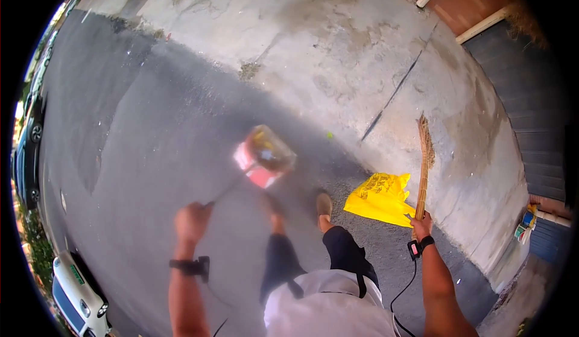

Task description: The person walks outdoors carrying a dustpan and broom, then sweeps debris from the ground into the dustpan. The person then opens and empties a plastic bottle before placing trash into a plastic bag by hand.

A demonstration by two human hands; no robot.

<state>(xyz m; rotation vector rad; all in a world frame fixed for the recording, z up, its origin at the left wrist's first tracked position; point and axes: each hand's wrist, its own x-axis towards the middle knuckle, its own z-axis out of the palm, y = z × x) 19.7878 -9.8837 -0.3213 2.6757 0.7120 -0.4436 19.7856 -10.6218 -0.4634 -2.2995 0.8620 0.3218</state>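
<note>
My left hand (193, 221) is closed round the end of a thin handle. The handle runs to a red and white long-handled dustpan (262, 176), blurred, with some indistinct yellowish and dark contents. It hangs in front of my feet. My right hand (421, 223) is wrapped round a straw broom (423, 168), whose bristles point forward. A yellow plastic bag (379, 199) with dark printing hangs from the same hand, left of the broom.
Grey asphalt (145, 138) lies underfoot and leftward. A pale concrete strip (338, 53) runs along the right, beside a dark shutter (512, 77). A white car (81, 295) and a dark car (27, 156) stand at the far left. A small green leaf (330, 135) lies ahead.
</note>
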